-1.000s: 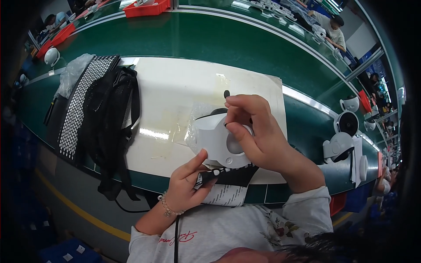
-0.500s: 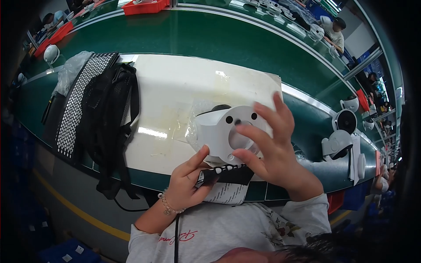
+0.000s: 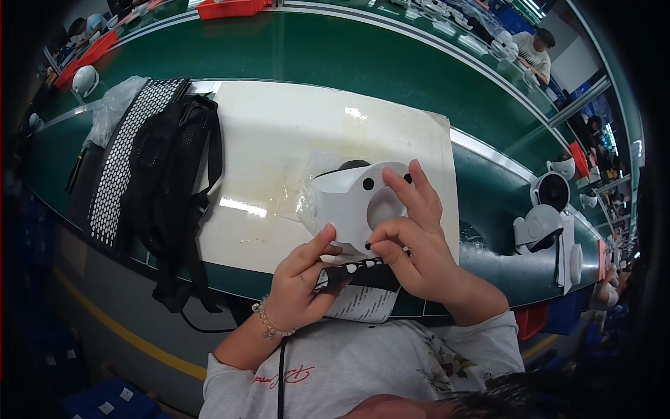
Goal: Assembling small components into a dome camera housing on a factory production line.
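At the far left a red bin [image 3: 89, 56] sits on the green belt [image 3: 293, 56], with a white round shell [image 3: 85, 79] beside it and a crumpled clear bag [image 3: 115, 108] just nearer. A perforated white panel [image 3: 125, 160] lies under a black bag [image 3: 171, 188] on the left end of the white mat [image 3: 279, 140], which covers the bench in front of the person. A second red bin [image 3: 234, 8] stands at the far edge of the belt. The left hand [image 3: 300, 283] pinches a black strip with white marks [image 3: 349, 269] between thumb and curled fingers, just above a white printed slip [image 3: 363, 304] hanging at the near edge of the mat. The white housing [image 3: 349, 202], a rounded plastic body with small dark holes and a grey round recess, sits on thin clear film near the middle of the mat. The right hand [image 3: 415, 241] rests on its right side, thumb and forefinger pinched at its near edge, the other fingers spread over the recess. To the right, more white housings [image 3: 541, 223] stand on the belt, and a person in a white shirt [image 3: 534, 49] works at the far right.
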Tool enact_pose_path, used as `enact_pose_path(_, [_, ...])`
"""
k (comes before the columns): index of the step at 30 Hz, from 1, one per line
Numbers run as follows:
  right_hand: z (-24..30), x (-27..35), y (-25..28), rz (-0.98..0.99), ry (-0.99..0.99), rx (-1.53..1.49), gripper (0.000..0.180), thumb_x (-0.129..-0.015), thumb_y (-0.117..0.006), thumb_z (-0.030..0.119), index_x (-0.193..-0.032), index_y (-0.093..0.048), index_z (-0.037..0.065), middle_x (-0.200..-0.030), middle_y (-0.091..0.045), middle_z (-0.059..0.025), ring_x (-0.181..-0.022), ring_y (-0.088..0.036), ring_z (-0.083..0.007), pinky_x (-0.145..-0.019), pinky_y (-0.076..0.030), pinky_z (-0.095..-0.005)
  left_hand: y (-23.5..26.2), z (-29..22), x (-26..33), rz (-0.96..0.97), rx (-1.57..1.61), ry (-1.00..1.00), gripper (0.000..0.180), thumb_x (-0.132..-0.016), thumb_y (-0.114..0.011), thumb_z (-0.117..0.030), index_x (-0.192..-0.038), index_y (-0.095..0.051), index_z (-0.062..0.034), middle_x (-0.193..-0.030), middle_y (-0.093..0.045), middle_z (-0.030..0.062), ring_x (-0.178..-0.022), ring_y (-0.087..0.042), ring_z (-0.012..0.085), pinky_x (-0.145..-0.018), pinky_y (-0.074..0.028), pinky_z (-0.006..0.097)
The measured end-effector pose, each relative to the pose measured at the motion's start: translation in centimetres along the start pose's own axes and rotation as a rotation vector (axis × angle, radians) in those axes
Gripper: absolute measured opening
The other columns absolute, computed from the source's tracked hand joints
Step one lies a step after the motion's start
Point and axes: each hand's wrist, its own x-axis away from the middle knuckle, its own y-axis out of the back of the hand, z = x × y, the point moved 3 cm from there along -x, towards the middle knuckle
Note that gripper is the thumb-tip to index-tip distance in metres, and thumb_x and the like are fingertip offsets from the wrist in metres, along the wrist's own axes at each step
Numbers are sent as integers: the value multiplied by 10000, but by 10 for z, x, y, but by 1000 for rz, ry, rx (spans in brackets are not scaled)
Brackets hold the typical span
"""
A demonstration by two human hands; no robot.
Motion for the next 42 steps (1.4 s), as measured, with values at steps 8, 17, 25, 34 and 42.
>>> enact_pose_path(8, [-4,31,-10,-344,314,362,247,-793,-558,394,-932,-648,210,-1240,-464,-24,-1250,-255,-293,-1022,-94,-446,0,-1,-1,-8,-8,-12,285,-610,-653,11,-889,-600,42,-1286,-407,180,-947,-562,250,-782,-459,311])
enact_pose_path(17, [-1,31,-11,-312,554,329,180,-640,-726,260,-789,-637,211,-1197,-457,-45,-1250,-239,-340,-1010,-160,-464,-1,0,-1,-33,-74,-50,251,-594,-656,12,-834,-592,46,-1282,-406,191,-921,-570,260,-745,-470,320])
enact_pose_path(25, [-36,25,10,-269,-105,-186,90,-730,-658,177,-758,-607,109,-1283,-394,-141,-1262,-221,-360,-994,-213,-440,-3,1,-1,-39,-82,-66,235,-593,-675,10,-805,-585,59,-1272,-416,195,-885,-584,248,-723,-477,317])
enact_pose_path(34, [-29,49,12,-316,276,499,184,-789,-591,239,-896,-617,92,-1209,-436,-144,-1213,-295,-340,-971,-227,-443,-3,1,-2,24,-134,-158,313,-629,-666,64,-908,-525,49,-1338,-303,235,-910,-585,243,-647,-488,267])
enact_pose_path(42, [-54,34,-5,171,-722,-1253,328,-798,-620,159,-1070,-510,12,-1001,-557,-51,-886,-529,-107,-806,-422,-244,-3,1,0,23,-143,-170,177,-630,-668,35,-754,-541,24,-1336,-297,245,-913,-576,250,-641,-493,290])
